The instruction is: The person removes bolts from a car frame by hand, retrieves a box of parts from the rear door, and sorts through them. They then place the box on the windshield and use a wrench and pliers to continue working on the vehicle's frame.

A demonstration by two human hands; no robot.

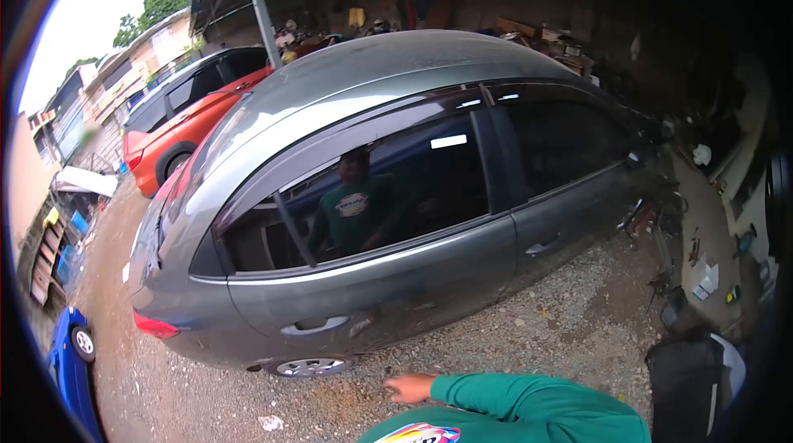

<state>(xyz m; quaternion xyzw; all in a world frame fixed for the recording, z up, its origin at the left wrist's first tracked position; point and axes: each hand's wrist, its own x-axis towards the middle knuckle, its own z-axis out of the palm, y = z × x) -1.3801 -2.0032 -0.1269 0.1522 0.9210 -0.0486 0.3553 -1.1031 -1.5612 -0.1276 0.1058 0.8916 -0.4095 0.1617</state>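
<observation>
One hand (410, 387), its side unclear, hangs empty with fingers loosely apart over the gravel (248, 393), near the grey car (372, 195).

Grey car (363, 220), orange car (178, 133) behind, green sleeve (529, 397), blue vehicle (70, 360).

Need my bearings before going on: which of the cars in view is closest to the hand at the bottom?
The grey sedan, side-on just beyond the hand. The orange-red car sits behind it, and the blue car is off at the left edge.
</observation>
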